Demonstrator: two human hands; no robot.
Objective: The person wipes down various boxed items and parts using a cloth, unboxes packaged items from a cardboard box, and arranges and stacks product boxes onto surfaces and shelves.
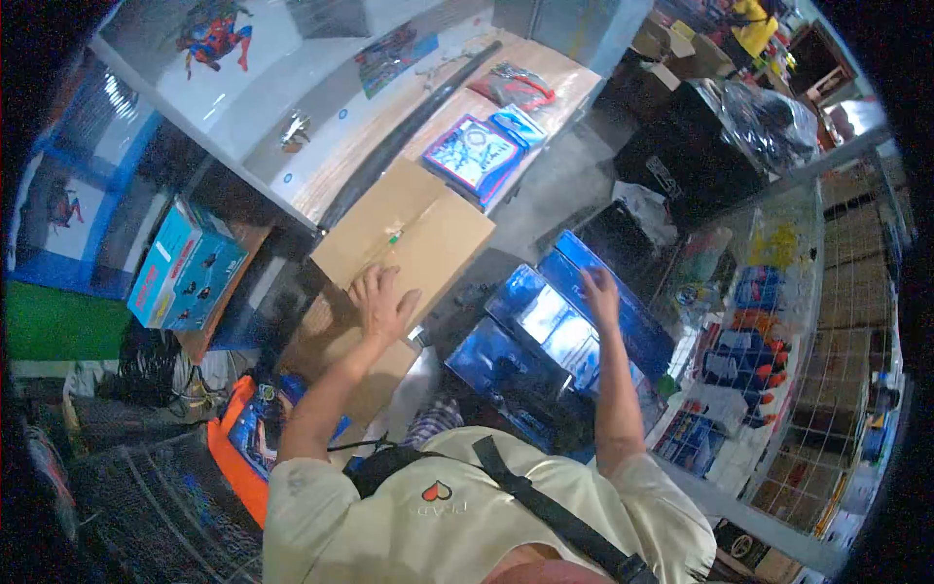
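My left hand (384, 302) lies with spread fingers on a brown cardboard box (428, 229), which has a strip of tape and a small green mark near its middle. To the right, my right hand (601, 295) is over a long blue box (632, 311), its fingers slightly apart and bent. Whether the fingertips touch that box I cannot tell. Beside it are more glossy blue boxes, one with a bright reflection (550, 319) and a darker one (501, 368) nearer my body.
A wooden-topped bench (574, 83) bears a blue-and-white package (474, 156), a red-and-clear bag (516, 88) and a dark tube (418, 127). A teal box (190, 273) stands left. On the right, a wire rack (846, 321) holds packaged goods; a black case (691, 146) stands behind.
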